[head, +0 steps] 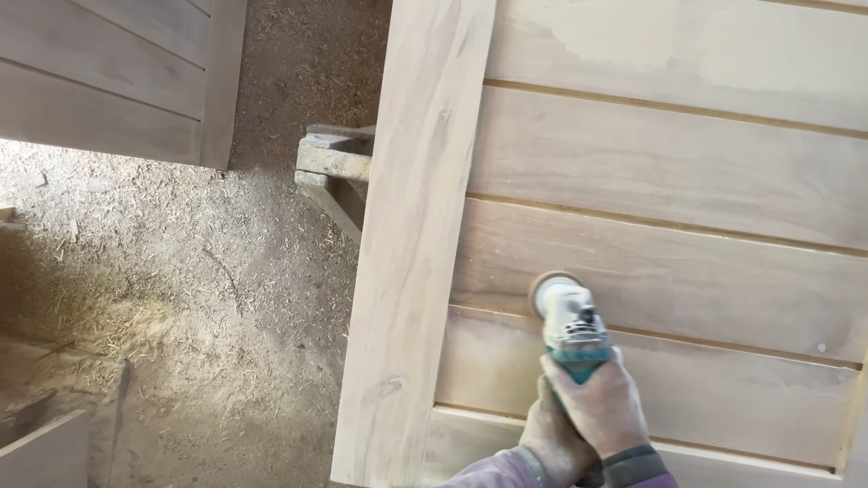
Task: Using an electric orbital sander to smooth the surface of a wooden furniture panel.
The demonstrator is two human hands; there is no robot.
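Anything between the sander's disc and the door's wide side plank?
Nothing: in the head view only bare panel board lies between the sander disc and the side plank.

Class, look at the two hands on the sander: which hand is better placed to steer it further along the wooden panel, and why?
Probably the right hand: it wraps the sander body from above, directly behind the disc on the door panel. The left hand sits lower, partly hidden underneath, supporting.

Soft, even daylight across the pale wooden door (651, 181); brighter patch on the sawdust floor (136, 253) at left, deep shadow under the second panel (108, 72). Slight motion blur around the sander (570, 321); no glare
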